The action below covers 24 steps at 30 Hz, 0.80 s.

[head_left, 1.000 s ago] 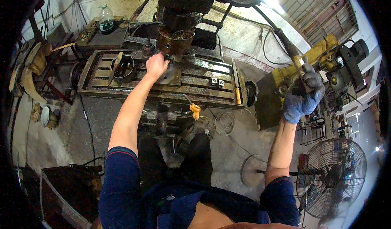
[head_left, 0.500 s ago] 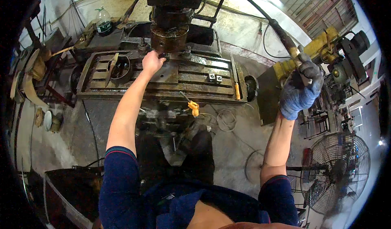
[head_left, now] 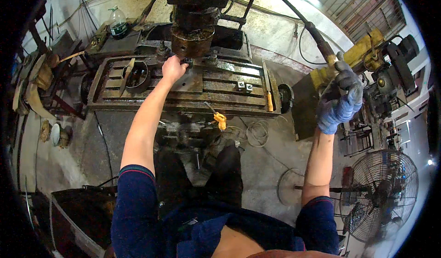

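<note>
The slotted metal surface [head_left: 229, 99] spreads beneath the left hand [head_left: 172, 70], which is clenched, its contents hidden. A long dark lever [head_left: 317, 36] slants down into the gloved right hand's [head_left: 342, 86] grasp. The round spindle head [head_left: 193, 42] is just beyond the left hand.

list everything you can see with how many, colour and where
Slotted machine table: one, grey, centre
Spindle head: one, brown, above table
Round pan: one, dark, table's left part
Flat strip: one, tan, at pan's left
Square blocks: two, silvery, table's right half
Slim tool: one, orange handle, table's right end
Blow gun, apparently: one, orange, table's front
Coiled hose or cable: one, grey, floor
Bottle: one, clear, upper left
Basin: one, white, left floor
Fan: one, black, lower right
Lever: one, dark, upper right
Left hand: one, bare, near spindle head
Right hand: one, blue and grey glove, around lever
</note>
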{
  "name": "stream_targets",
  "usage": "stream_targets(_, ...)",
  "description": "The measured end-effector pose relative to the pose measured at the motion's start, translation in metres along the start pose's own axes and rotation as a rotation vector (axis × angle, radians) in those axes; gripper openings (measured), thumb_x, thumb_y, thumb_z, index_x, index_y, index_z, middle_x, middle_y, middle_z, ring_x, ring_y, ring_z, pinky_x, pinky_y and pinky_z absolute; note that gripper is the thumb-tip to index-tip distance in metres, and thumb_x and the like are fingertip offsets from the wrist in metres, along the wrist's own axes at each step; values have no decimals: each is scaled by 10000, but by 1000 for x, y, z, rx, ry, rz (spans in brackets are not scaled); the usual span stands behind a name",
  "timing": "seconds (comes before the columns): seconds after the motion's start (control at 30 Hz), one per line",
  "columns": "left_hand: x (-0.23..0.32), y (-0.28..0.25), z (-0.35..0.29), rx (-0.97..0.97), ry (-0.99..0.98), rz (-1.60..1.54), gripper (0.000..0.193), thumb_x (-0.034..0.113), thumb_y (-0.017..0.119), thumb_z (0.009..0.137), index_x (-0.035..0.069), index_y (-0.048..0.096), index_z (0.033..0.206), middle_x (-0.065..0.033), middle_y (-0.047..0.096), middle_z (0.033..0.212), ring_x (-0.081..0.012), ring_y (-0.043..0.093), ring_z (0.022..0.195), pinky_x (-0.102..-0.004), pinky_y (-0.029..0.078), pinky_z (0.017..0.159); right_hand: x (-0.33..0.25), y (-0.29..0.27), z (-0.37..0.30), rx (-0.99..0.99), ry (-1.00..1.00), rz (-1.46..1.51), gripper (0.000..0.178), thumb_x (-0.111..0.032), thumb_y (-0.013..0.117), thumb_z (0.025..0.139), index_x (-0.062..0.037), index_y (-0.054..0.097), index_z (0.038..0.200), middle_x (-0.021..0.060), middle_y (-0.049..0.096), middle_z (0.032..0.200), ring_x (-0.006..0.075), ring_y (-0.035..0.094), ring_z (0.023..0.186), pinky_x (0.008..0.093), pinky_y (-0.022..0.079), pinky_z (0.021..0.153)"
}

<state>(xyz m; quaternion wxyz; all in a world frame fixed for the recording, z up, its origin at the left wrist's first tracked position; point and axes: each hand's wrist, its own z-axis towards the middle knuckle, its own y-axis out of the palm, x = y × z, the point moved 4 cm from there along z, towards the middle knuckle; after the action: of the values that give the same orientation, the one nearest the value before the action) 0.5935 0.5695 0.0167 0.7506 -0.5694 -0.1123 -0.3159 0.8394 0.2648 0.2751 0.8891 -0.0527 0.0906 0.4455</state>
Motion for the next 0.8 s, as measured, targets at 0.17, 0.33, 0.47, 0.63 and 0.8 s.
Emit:
stream_targets(0.17, -2, 4, 1, -85, -65, 23, 355, 309, 705, 663, -27, 635, 757, -202, 623, 775, -345, 608, 768, -420, 488, 669, -4, -1, 17, 67, 52, -142, 353, -275, 359, 896, -16, 410, 660, 77, 430, 668, 275, 533, 837, 460, 407, 828)
stream_targets(0.33, 1, 2, 3, -135, -57, 69, 341, 302, 696, 675, 13, 641, 847, -185, 629, 787, -343, 607, 784, -416, 487, 677, 1, -2, -7, 169, 77, 13, 332, -307, 545, 814, 6, 532, 704, 144, 580, 775, 269, 554, 839, 473, 367, 920)
stream_targets(0.47, -8, -13, -7, -27, -5, 39, 337, 260, 680, 689, 78, 626, 966, -154, 634, 786, -323, 605, 788, -405, 482, 686, 3, 3, -3, 93, 89, 66, 330, -307, 517, 835, 1, 528, 719, 136, 563, 773, 290, 548, 874, 475, 357, 925)
stream_targets(0.63, -18, -86, -50, 53, 191, -43, 385, 210, 643, 728, 97, 565, 1088, -104, 631, 859, -293, 603, 790, -392, 476, 687, 4, -7, -6, 55, 94, 57, 330, -304, 445, 862, 1, 526, 765, 141, 560, 821, 322, 536, 954, 514, 313, 967)
stream_targets(0.8, -72, -165, -99, 230, 64, 259, 475, 211, 631, 742, 140, 486, 1188, -111, 586, 951, -319, 571, 885, -422, 442, 766, 2, -6, -4, 102, 42, 91, 330, -273, 434, 876, 1, 498, 703, 131, 546, 781, 262, 542, 863, 407, 394, 853)
